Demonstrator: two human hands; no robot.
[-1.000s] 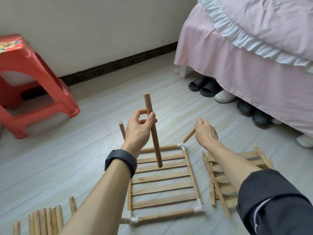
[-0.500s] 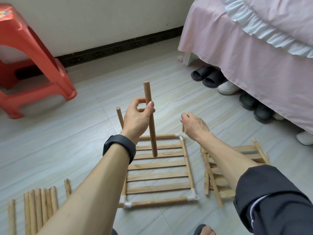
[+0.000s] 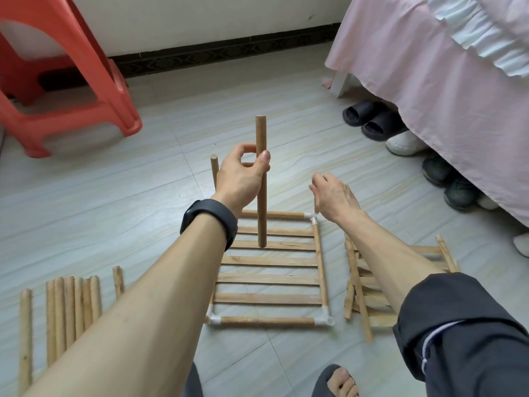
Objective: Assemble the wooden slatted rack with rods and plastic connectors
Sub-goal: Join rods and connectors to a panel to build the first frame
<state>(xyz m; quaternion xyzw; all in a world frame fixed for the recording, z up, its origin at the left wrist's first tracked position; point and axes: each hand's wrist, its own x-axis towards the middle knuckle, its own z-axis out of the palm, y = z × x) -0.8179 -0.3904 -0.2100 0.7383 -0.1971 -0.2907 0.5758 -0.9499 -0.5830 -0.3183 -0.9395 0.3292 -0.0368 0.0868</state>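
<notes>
A square slatted wooden panel (image 3: 269, 279) lies flat on the floor, with white plastic connectors (image 3: 326, 319) at its corners. One rod (image 3: 214, 167) stands upright at its far left corner. My left hand (image 3: 240, 176) pinches a second wooden rod (image 3: 261, 219) and holds it upright in the air over the panel's far slats. My right hand (image 3: 333, 196) is curled just above the far right connector (image 3: 312, 217). It grips a short rod that the hand almost wholly hides.
Another slatted panel (image 3: 369, 296) lies askew to the right, partly under my right forearm. Several loose rods (image 3: 71, 308) lie at the left. A red plastic stool (image 3: 71, 90) stands far left. A pink bed skirt (image 3: 429, 81) and shoes (image 3: 369, 116) are at the right. My foot (image 3: 337, 382) shows at the bottom.
My right hand turned its rod from slanting to upright and lowered it towards the far right connector. The left hand kept its rod upright. The view tilted downward.
</notes>
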